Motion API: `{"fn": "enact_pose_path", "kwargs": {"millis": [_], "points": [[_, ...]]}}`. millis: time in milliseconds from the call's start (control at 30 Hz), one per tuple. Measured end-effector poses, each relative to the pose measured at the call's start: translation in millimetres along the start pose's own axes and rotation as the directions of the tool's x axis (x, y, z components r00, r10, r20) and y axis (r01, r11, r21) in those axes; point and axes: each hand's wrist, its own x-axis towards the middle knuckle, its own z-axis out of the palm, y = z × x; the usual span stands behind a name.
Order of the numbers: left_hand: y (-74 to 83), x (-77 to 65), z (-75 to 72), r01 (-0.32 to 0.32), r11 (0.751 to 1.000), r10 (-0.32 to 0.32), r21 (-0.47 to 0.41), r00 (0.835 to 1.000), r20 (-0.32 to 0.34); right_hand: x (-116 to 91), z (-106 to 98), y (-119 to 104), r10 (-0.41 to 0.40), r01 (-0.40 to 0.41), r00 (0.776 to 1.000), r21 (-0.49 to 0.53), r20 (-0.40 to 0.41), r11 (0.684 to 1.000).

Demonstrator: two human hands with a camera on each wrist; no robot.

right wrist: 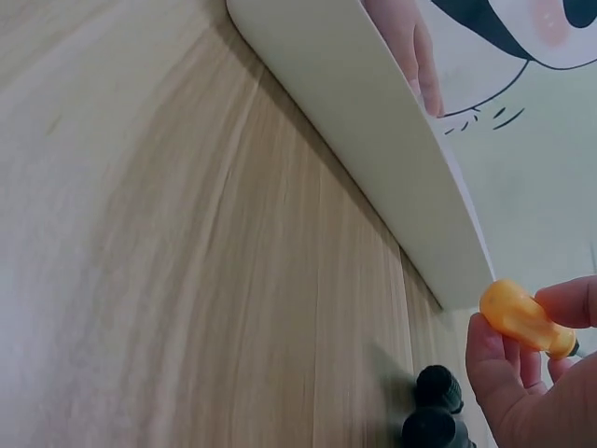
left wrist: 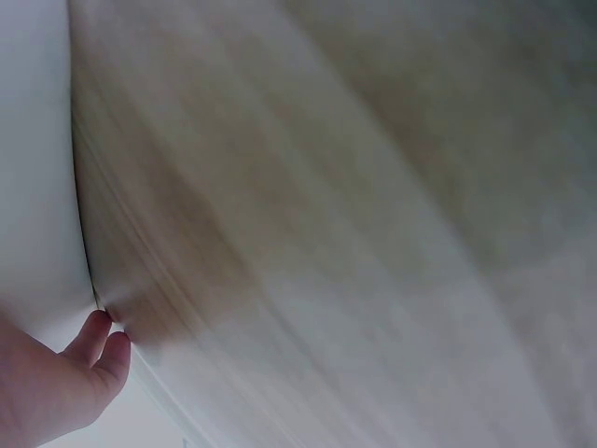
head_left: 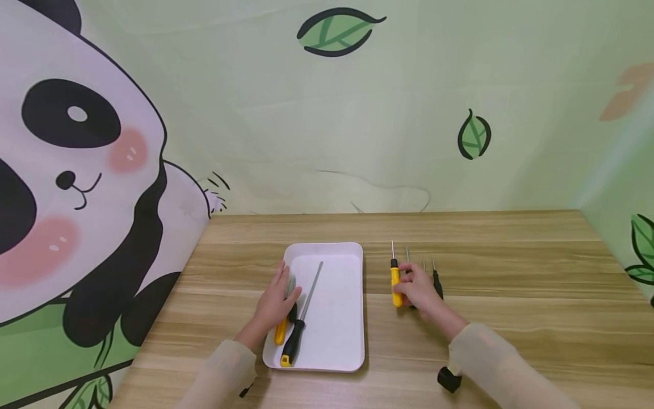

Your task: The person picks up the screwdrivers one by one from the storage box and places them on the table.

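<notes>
My right hand [head_left: 421, 289] holds a small screwdriver [head_left: 395, 287] by its yellow handle, its thin shaft pointing to the wall. In the right wrist view, thumb and fingers pinch that yellow handle [right wrist: 522, 322]. My left hand [head_left: 273, 304] rests on the left rim of a white tray [head_left: 337, 318], fingers straight along the edge and thumb over the inside. In the tray lies a long screwdriver [head_left: 293, 341] with a black handle and yellow end. Beside it, a yellow handle [head_left: 280, 332] and a black one show, partly hidden by my left hand.
Several more screwdrivers lie beyond and beside my right hand, one with a black handle [head_left: 437, 284]; the hand covers parts of them. The wooden table [head_left: 511, 272] meets a wall [head_left: 388, 113] with a printed panda and leaves.
</notes>
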Motion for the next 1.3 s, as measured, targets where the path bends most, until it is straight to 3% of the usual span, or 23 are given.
{"fn": "enact_pose_path", "kwargs": {"millis": [667,1067,1300], "points": [[-1.7,1.2,1.1,0.007,1.0,-0.007,0.002,1.0,0.008,0.2,-18.3,4.8,-0.007,0.006,1.0,-0.011,-0.03,1.0],[-1.1,0.7,0.4,0.012,1.0,-0.012,-0.005,1.0,0.013,4.5,-31.1,2.7,-0.009,0.005,0.999,-0.091,-0.045,0.996],[-0.3,0.2,0.0,0.014,1.0,-0.013,-0.004,1.0,0.011,8.0,-42.3,2.2,-0.024,0.019,0.998,-0.084,-0.058,0.996]]}}
